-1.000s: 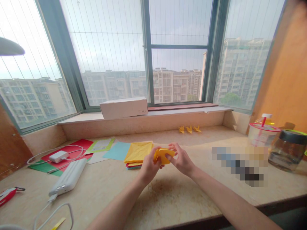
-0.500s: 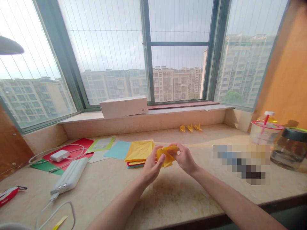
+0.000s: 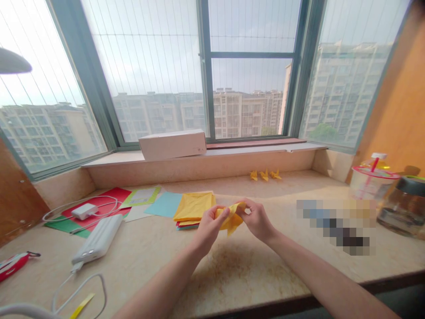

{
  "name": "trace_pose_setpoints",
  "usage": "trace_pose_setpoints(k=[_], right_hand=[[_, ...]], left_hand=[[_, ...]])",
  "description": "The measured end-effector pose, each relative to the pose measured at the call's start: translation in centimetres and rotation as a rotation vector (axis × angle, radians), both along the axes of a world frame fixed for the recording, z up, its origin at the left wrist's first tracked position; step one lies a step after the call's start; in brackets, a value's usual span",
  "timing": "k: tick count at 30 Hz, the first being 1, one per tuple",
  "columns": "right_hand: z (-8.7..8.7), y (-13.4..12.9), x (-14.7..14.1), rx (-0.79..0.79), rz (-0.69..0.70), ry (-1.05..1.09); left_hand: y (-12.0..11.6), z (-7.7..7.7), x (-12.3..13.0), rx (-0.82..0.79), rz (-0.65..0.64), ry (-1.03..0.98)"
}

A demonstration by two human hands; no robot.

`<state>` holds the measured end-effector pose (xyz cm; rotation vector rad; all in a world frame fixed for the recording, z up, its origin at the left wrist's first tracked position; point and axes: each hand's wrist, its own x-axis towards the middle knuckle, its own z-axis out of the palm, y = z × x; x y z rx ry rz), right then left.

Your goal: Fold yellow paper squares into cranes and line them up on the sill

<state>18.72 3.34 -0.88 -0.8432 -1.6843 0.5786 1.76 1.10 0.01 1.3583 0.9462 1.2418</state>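
A piece of folded yellow paper (image 3: 233, 219) is held up above the counter between my two hands. My left hand (image 3: 212, 223) pinches its left side, thumb on the near face. On the other side, the fingers of my right hand (image 3: 257, 217) are closed on its upper right edge. One pointed corner of the paper hangs down between the hands. Just left of my left hand lies a stack of yellow paper (image 3: 194, 206) with red and blue sheets under it. Three small yellow paper cranes (image 3: 264, 175) stand in a row near the back wall.
Coloured sheets (image 3: 164, 204), a charger (image 3: 84, 211) and a white power bank (image 3: 97, 239) with cables lie left. A red object (image 3: 15, 266) sits at the far left. Right are a blurred patch (image 3: 332, 226), a lidded cup (image 3: 370, 184) and a jar (image 3: 403, 208). A white box (image 3: 172, 145) rests on the sill.
The yellow paper has been turned and folded over between my hands, so a pointed corner now hangs lower. My left fingers have closed in more tightly. The view has shifted slightly.
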Motion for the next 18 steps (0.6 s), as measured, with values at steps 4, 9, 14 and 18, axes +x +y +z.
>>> trace_pose_setpoints(k=[4, 9, 14, 18], right_hand=[[0.27, -0.28, -0.17, -0.066, 0.049, 0.047], [0.42, -0.31, -0.36, -0.116, 0.088, 0.104], [0.43, -0.15, -0.22, -0.113, 0.045, 0.117], [0.21, 0.01, -0.04, -0.137, 0.044, 0.185]], left_hand=[[-0.23, 0.37, 0.02, 0.009, 0.057, 0.011], [-0.32, 0.49, 0.09, 0.048, 0.096, 0.002], [-0.34, 0.61, 0.1, 0.078, 0.116, 0.004], [-0.4, 0.61, 0.21, 0.073, 0.112, -0.031]])
